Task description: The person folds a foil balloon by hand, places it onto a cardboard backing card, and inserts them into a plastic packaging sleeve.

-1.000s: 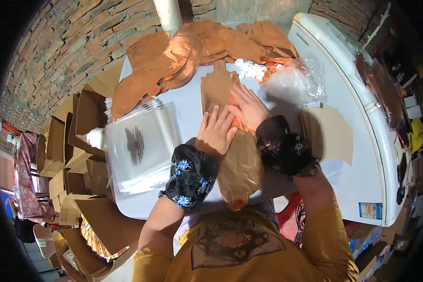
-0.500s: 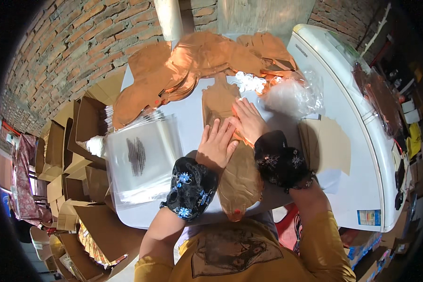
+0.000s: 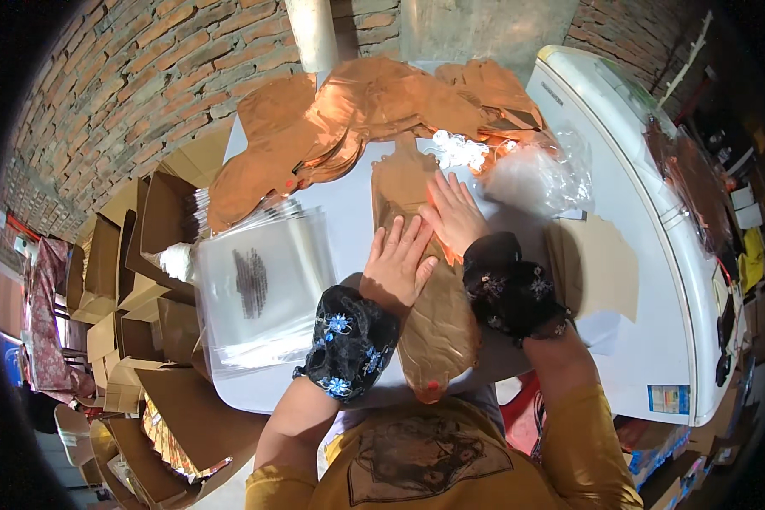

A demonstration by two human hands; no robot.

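A long, flat brown foil balloon (image 3: 438, 327) lies lengthwise on the white table in front of me, a small red dot at its near end. My left hand (image 3: 397, 262) rests flat on its middle, fingers spread. Just right of it and slightly farther off, my right hand (image 3: 459, 218) presses flat on the balloon's right side, fingers extended. A bright orange strip shows at the edge of my right palm; what it belongs to is partly hidden. Both wrists wear black flowered sleeve covers.
Copper-coloured foil balloons (image 3: 357, 106) pile along the table's far side. Clear plastic sleeves (image 3: 268, 289) are stacked at left, beside open cardboard boxes (image 3: 166, 221). White bits (image 3: 459, 150) and a clear plastic bag (image 3: 531, 177) lie far right, near brown card (image 3: 599, 268) and a white appliance (image 3: 646, 221).
My right hand has slid slightly away from me along the balloon, widening the gap to my left fingers. My left hand stays nearly in place. The whole view has shifted a little.
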